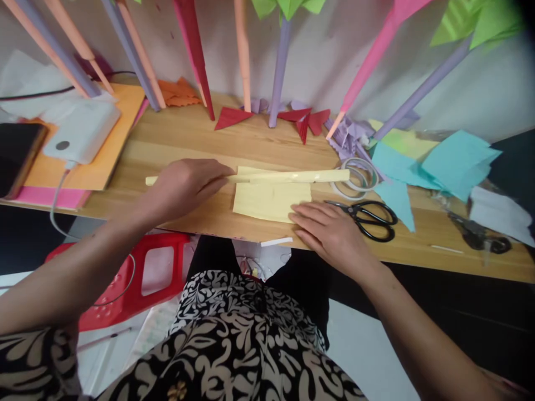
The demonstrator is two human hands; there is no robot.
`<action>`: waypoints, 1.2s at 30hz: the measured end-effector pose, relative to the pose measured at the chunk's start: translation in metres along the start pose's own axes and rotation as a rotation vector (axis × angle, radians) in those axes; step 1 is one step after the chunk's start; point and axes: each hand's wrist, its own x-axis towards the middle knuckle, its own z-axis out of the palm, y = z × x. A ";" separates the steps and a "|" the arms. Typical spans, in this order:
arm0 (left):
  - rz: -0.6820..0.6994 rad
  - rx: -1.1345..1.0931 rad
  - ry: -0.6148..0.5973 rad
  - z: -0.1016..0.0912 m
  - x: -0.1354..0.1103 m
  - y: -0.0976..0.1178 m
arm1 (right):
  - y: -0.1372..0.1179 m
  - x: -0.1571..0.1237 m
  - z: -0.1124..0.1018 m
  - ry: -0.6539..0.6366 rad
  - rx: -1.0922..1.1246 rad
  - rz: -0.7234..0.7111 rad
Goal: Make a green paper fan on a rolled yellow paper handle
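A pale yellow paper sheet [267,200] lies on the wooden table [196,139], its far part rolled into a long thin tube [292,176] that runs left to right. My left hand [184,186] lies over the left part of the tube, fingers stretched out flat along it. My right hand [330,231] rests flat on the sheet's near right corner, fingers spread. Black scissors [370,218] lie just right of that hand. A roll of clear tape [355,178] sits at the tube's right end.
Rolled paper sticks in pink, purple and orange [280,67] lean against the back wall. Red folded pieces [301,118], teal sheets [443,164] and purple scraps lie at the back right. A white power bank [81,131] rests on orange card at left. A red stool [137,278] stands below.
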 end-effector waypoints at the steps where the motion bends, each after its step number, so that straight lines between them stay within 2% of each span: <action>1: -0.004 -0.011 0.002 0.000 -0.004 0.003 | 0.000 -0.001 0.000 0.003 0.015 0.007; 4: -0.001 -0.047 0.002 0.001 -0.015 0.008 | -0.001 -0.005 0.003 0.032 0.071 0.017; 6: 0.015 -0.062 0.006 0.002 -0.020 0.009 | -0.002 -0.010 0.001 0.096 0.098 0.007; 9: 0.036 -0.060 0.024 0.002 -0.028 0.008 | -0.005 -0.021 -0.011 0.266 0.119 0.020; 12: 0.046 -0.066 0.039 0.001 -0.034 0.009 | -0.005 -0.031 -0.026 0.470 0.087 0.109; 14: 0.055 -0.077 0.052 0.001 -0.038 0.011 | -0.003 -0.036 -0.031 0.524 0.055 0.172; 17: 0.100 -0.082 0.041 0.004 -0.041 0.014 | 0.001 -0.038 -0.030 0.424 0.059 0.239; 22: 0.145 -0.025 0.033 0.012 -0.048 0.014 | 0.003 -0.041 -0.014 0.283 0.102 0.286; 26: 0.142 -0.028 0.042 0.016 -0.058 0.014 | 0.000 -0.045 -0.007 0.289 0.151 0.304; 36: 0.146 -0.069 0.078 0.019 -0.076 0.004 | -0.011 -0.042 -0.004 0.339 0.321 0.466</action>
